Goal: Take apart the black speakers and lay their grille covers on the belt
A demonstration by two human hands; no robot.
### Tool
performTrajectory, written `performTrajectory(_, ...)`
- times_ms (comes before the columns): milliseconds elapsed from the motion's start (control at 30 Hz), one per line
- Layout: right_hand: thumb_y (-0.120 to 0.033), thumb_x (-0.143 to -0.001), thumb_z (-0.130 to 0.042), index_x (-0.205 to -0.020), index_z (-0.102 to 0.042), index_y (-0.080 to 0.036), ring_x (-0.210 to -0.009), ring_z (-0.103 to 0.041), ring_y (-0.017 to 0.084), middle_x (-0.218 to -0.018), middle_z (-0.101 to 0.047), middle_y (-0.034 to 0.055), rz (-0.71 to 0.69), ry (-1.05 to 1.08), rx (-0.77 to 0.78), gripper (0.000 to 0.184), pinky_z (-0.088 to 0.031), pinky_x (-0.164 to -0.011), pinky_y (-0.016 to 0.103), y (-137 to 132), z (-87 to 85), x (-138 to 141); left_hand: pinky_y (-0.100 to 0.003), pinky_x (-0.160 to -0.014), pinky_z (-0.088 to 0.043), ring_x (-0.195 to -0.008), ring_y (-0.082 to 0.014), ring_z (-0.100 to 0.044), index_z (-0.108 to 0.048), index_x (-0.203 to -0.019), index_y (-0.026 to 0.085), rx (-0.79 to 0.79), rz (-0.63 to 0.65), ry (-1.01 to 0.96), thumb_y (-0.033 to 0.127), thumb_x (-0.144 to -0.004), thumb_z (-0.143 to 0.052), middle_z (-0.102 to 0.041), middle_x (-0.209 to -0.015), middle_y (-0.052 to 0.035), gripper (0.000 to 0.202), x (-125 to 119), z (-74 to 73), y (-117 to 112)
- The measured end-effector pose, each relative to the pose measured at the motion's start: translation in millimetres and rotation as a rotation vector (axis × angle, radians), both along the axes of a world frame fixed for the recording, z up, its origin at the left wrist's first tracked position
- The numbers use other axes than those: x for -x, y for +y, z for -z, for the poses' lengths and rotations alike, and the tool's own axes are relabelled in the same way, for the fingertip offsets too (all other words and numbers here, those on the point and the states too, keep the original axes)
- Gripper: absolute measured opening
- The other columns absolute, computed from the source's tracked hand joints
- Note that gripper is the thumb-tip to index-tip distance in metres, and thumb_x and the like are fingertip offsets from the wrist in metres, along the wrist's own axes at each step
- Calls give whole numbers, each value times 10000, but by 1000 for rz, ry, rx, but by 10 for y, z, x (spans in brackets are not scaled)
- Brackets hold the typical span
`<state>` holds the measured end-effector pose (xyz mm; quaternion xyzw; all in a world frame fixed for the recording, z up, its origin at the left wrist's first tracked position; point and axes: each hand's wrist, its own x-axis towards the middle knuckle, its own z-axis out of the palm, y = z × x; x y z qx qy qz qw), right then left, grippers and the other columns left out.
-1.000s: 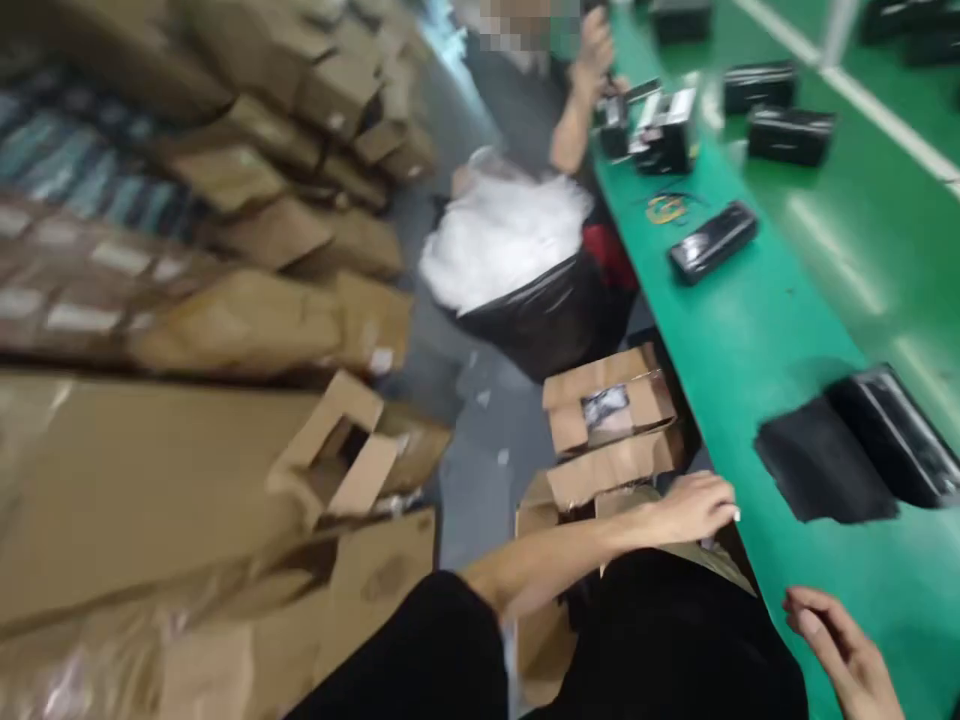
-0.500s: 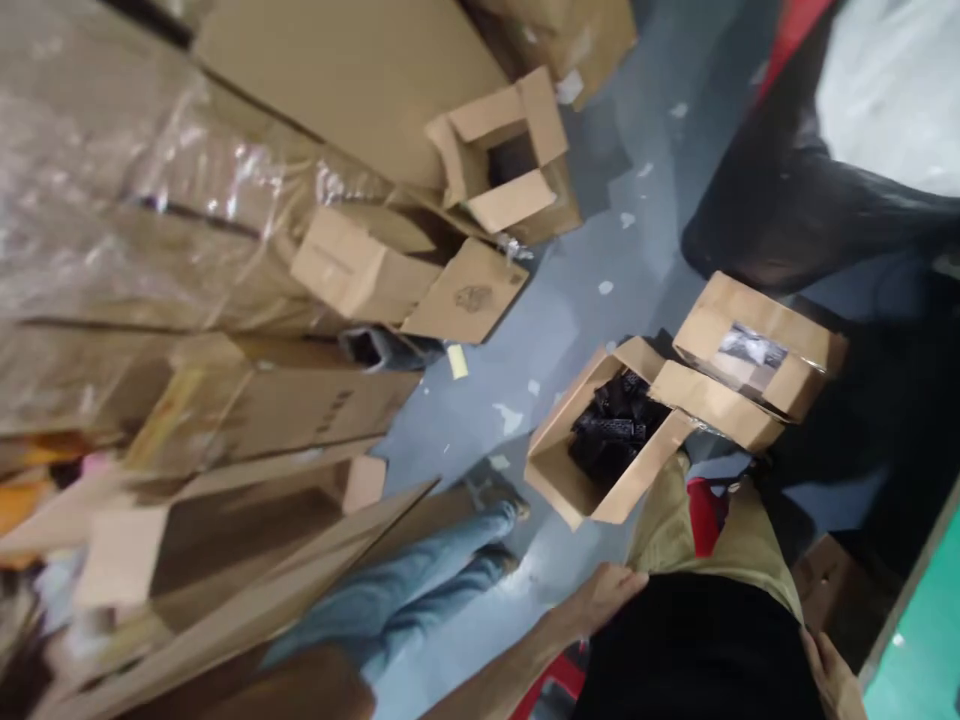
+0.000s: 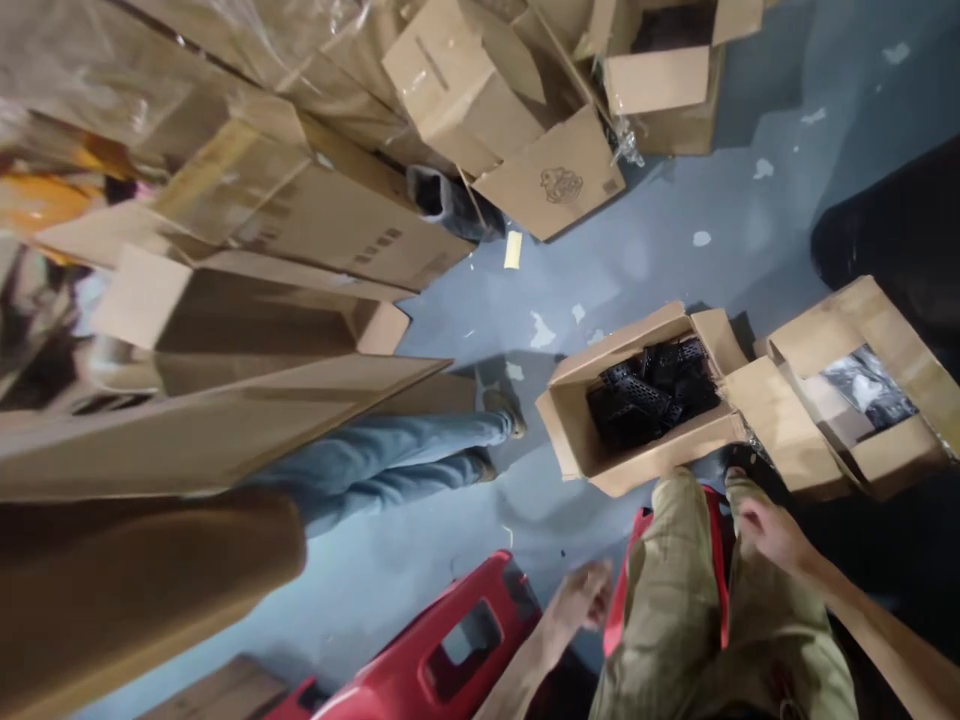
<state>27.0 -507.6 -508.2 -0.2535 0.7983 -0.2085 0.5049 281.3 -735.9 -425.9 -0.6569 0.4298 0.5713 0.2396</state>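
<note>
On the floor (image 3: 637,240), just past our trouser legs (image 3: 656,570), sits an open carton (image 3: 667,455) of black parts (image 3: 652,390). We judge them stiff, light plastic, best taken by their edges. Our left hand (image 3: 585,600) and right hand (image 3: 769,530) blur; we cannot tell whether either grip is closed.

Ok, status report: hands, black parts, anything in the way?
Left hand blurred, no object visible. Right hand over trouser leg, no object visible. Black parts in open carton; nothing over them.
</note>
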Motion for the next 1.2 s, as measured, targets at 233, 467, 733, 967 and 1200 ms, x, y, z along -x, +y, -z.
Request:
performTrajectory(233, -370, -1051, -703, -1312, -687, -190, -1122, -717, 245, -1320, -700, 100, -177, 41, -111, 317, -624, -957, 440, -1922, 2028, 268, -231, -626, -505, -655, -114, -597, -600, -816, 194, 254, -317, 16, 715, -826, -712, -671, -825, -25, 533, 827, 2497, -816)
performTrajectory(467, -384, -1042, -715, -1376, -656, -183, -1177, -700, 268, -1389, -665, 122, -190, 62, -166, 394, -617, -985, 467, -2661, 3616, -46, -239, -531, -437, -640, -152, -604, -652, -854, 184, 191, -327, -43, 560, -947, -680, -658, -773, -52, 388, 1008, 4361, -1059)
performTrajectory(733, -154, -969, -670, -1254, -714, -134, -1068, -750, 248, -1180, -770, 126, -101, 53, -145, 289, -583, -930, 317, -2443, 3236, 25, -241, -512, -376, -638, -167, -605, -685, -1003, 203, 113, -352, 106, 567, -961, -660, -701, -856, -68, 367, 858, 4121, -1087)
performTrajectory(967, -196, -912, -633, -1368, -625, -167, -1065, -740, 216, -1231, -775, 90, 0, -17, 242, 458, -599, -916, 316, -2440, 1727, 89, -390, -790, -616, -873, -260, -758, -719, -1093, 164, 82, -517, 614, 535, -889, -746, -795, -1029, -154, 424, 1149, 2698, -1321)
performTrajectory(1200, -481, -953, -734, -1537, -534, -247, -1330, -655, 238, -1514, -634, 127, 123, -56, 692, 661, -544, -1126, 424, -2490, 1172, 215, -445, -1001, -625, -882, -253, -801, -730, -1006, 151, 300, -1043, 1120, 245, -745, -829, -818, -920, -77, 295, 761, 1649, -1607)
